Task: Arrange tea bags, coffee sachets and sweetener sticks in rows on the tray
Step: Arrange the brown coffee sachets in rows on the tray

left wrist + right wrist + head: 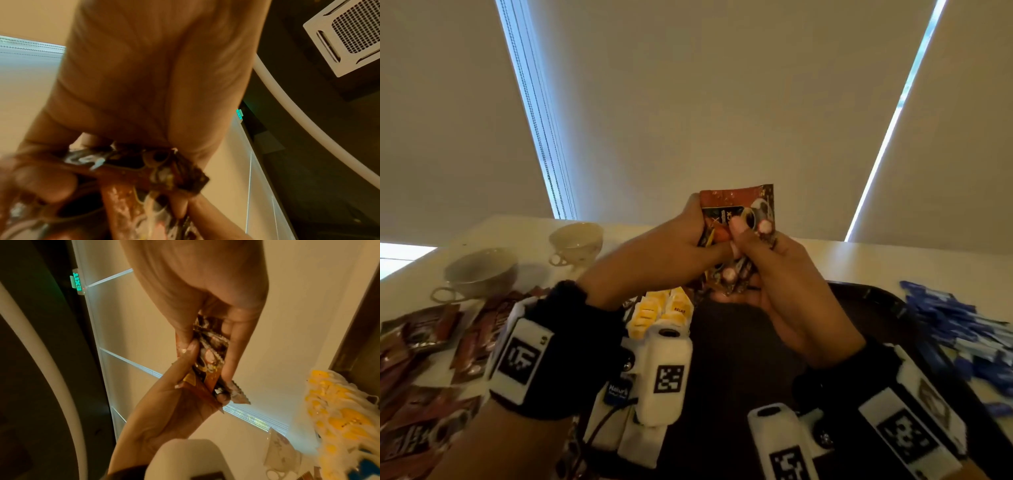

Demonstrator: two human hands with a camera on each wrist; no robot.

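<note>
Both hands, left hand (681, 236) and right hand (787, 287), gripped several coffee sachets (739, 219), uncountable; two teacups (575, 241) appeared only in the head view.

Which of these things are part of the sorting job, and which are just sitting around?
Part of the job:
- coffee sachets gripped by left hand and right hand
- loose coffee sachets
- yellow tea bags
- blue sweetener sticks
- dark tray

Just lying about:
- two teacups
- window blinds
</note>
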